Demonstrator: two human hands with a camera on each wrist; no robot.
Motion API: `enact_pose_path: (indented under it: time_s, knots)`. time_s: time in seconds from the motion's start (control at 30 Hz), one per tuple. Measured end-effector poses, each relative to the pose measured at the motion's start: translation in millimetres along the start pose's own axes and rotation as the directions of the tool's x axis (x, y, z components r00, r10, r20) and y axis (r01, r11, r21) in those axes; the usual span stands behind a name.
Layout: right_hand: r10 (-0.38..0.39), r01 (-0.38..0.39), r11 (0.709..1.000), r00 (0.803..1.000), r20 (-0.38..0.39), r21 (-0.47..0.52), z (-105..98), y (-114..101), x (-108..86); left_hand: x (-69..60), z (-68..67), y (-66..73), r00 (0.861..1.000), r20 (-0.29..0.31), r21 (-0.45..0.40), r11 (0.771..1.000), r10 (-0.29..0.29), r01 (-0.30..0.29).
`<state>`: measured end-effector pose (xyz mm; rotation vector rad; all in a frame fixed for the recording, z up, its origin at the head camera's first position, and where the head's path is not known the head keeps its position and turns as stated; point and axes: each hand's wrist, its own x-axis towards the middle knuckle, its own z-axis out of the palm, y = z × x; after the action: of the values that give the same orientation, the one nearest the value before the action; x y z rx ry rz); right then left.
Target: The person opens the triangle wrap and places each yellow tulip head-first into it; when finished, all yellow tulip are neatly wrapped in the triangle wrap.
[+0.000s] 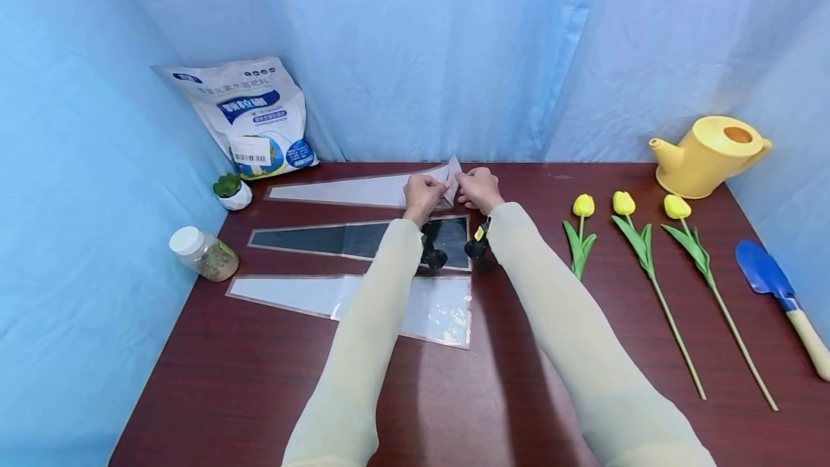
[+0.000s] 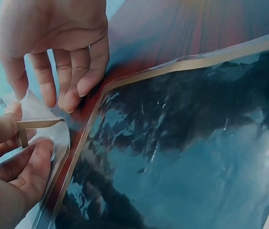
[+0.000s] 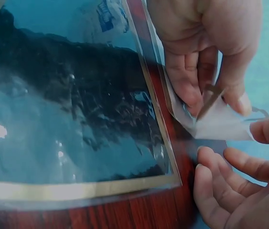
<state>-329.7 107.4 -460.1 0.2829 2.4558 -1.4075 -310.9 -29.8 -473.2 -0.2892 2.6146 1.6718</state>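
Now L hand (image 1: 423, 194) pinches rear sheet (image 1: 363, 191) nr tabletop (image 1: 259, 380) back edge; R hand (image 1: 480, 189) touches sheet's flap (image 1: 454, 166), can't tell if pinching.

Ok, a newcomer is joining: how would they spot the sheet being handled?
On the dark red table, three tapered sheets lie left of the yellow tulips. It is the farthest sheet, nearest the blue curtain. Unlike its neighbours, its right end is folded up between the hands.

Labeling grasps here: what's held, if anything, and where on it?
The far white tapered sheet: the left hand pinches its folded-up wide end. The right hand is there too; its grip is unclear.
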Motion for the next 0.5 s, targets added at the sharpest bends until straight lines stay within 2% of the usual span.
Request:
enact_pose_path:
  time_s: [0.27,0.5]
  knots:
    - [-0.004,0.003,0.998,1.0,0.003,0.064,-9.0,8.0,0.2,6.9,3.2,0.0,0.998,-0.006,-0.081,0.995,-0.064,0.063]
    - [-0.015,0.015,0.997,1.0,-0.001,0.071,-14.7,12.9,-2.4,6.4,5.8,0.6,0.996,-0.032,-0.041,0.995,-0.087,0.086]
